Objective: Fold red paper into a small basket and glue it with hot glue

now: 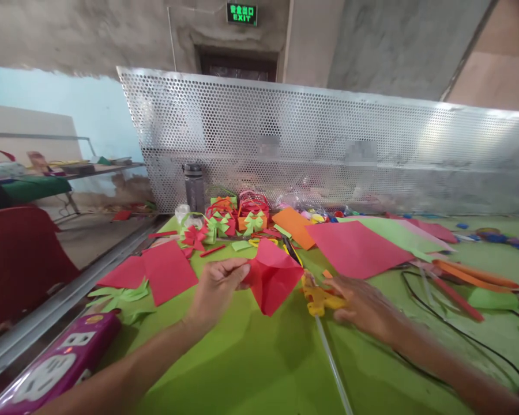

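My left hand (218, 288) is closed, thumb and fingers pinching the left corner of a folded red paper piece (273, 282) above the green tabletop. Creases run through the paper and its upper flap stands partly open. On the right, my right hand (365, 305), slightly blurred, has its fingers around the handle of a yellow hot glue gun (319, 297). The gun's nozzle is close to the paper's right corner; I cannot tell whether they touch. A long clear glue stick (331, 357) sticks out of the back of the gun toward me.
Small paper baskets with green bows (253, 222) stand at the back beside a grey bottle (194, 187). Red sheets (168, 271) lie left, and a larger red sheet (358, 248) right. A purple power strip (64, 360) sits front left; a black cable (471, 340) curves right. A perforated metal panel (285, 132) closes the back.
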Tool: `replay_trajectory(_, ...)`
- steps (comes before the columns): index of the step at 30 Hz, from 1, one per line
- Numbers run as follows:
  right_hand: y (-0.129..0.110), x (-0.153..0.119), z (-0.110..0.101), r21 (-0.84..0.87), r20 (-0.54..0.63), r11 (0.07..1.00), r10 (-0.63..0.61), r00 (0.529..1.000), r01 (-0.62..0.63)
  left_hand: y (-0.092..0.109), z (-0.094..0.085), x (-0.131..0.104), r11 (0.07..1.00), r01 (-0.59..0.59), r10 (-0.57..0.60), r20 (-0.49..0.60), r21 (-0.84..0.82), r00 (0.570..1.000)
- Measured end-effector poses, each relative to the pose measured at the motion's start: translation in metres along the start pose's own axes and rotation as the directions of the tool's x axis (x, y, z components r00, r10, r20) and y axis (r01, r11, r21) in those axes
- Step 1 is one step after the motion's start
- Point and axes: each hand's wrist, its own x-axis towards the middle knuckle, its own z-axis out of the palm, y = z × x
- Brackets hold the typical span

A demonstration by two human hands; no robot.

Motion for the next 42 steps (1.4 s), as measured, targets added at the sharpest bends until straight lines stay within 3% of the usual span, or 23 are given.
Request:
replay_trajectory(2, -0.011, 0.007, -0.014, -0.031, -0.047, 1.000, -0.003, 0.999, 0.002, 0.000, 0.000, 0.000, 0.997, -0.035, 0.035, 0.005, 0.074, 0.999)
replay_trajectory(4, -0.030, 0.018, -0.030, -0.026, -0.185, 0.999, 0.014, 0.983, -0.019, -0.001, 0.000, -0.001, 0.982, -0.096, 0.094, 0.022, 0.160, 0.995)
replay_trajectory(8, -0.079, 0.044, -0.053, 0.092, -0.362, 0.976, -0.152, 0.920, 0.198, -0.001, 0.001, -0.004, 0.927, -0.230, 0.209, 0.101, 0.296, 0.973)
replay_trajectory(11, -0.107, 0.057, -0.056, 0.097, -0.339, 0.940, -0.277, 0.899, 0.326, 0.000, 0.002, -0.008, 0.864, -0.302, 0.263, 0.150, 0.402, 0.953)
replay_trajectory(14, -0.120, 0.063, -0.051, 0.088, -0.298, 0.939, -0.295, 0.908, 0.334, 0.002, 0.003, -0.012, 0.800, -0.346, 0.292, 0.185, 0.491, 0.938)
replay_trajectory(22, -0.123, 0.059, -0.052, 0.102, -0.235, 0.950, -0.266, 0.935, 0.296, 0.007, 0.007, -0.017, 0.676, -0.500, 0.422, 0.272, 0.542, 0.865)
replay_trajectory(24, -0.120, 0.058, -0.055, 0.088, -0.214, 0.948, -0.283, 0.935, 0.307, 0.007, 0.006, -0.016, 0.698, -0.453, 0.380, 0.250, 0.554, 0.891)
replay_trajectory(29, -0.113, 0.064, -0.056, 0.105, -0.153, 0.942, -0.302, 0.941, 0.320, 0.004, 0.003, -0.013, 0.865, -0.251, 0.185, 0.189, 0.434, 0.964)
replay_trajectory(36, -0.112, 0.070, -0.056, 0.196, -0.127, 0.931, -0.288, 0.949, 0.308, 0.006, 0.004, -0.011, 0.946, -0.141, 0.083, 0.202, 0.292, 0.976)
replay_trajectory(42, -0.120, 0.063, -0.060, 0.082, -0.129, 0.945, -0.306, 0.943, 0.318, 0.007, 0.005, -0.012, 0.958, -0.100, 0.056, 0.170, 0.267, 0.984)
